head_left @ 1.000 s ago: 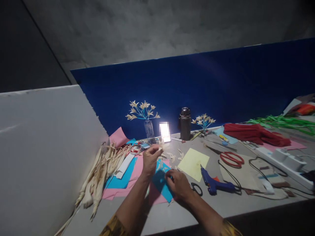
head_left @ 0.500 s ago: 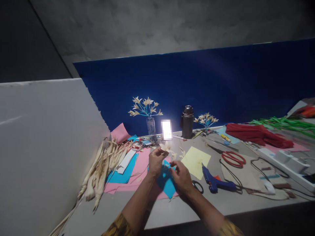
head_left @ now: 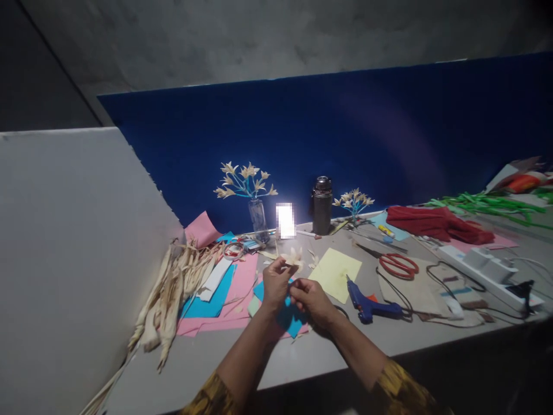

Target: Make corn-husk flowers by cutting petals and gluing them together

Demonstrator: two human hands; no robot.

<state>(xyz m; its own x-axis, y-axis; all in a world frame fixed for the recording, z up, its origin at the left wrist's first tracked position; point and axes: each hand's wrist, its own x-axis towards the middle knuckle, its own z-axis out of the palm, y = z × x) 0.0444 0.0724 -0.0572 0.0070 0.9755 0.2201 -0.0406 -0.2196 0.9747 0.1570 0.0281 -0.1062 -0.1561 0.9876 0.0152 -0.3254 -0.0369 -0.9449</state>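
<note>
A pale husk flower (head_left: pixel 294 259) is pinched between the thumb and fingers of my left hand (head_left: pixel 275 283), its petals pointing up and away. Just below and to the right of the flower, my right hand (head_left: pixel 314 300) has its fingers closed in a pinch; whatever sits between the fingertips is too small to make out. Blue paper (head_left: pixel 290 321) lies under both hands. Beside my right hand is a yellow sheet (head_left: pixel 336 273), with a blue glue gun (head_left: pixel 367 304) farther right.
Dried corn husks (head_left: pixel 166 317) are heaped at the left by a white partition (head_left: pixel 64 230). Behind stand a glass vase (head_left: pixel 258 222) of husk flowers, a thermos (head_left: pixel 322 206) and a smaller flower bunch (head_left: pixel 354 202). Red-handled scissors (head_left: pixel 397 266) and a power strip (head_left: pixel 488 279) lie right.
My right hand has come closer to the left, and its fingers have closed into a pinch. The left hand keeps hold of the flower. The whole view has shifted slightly.
</note>
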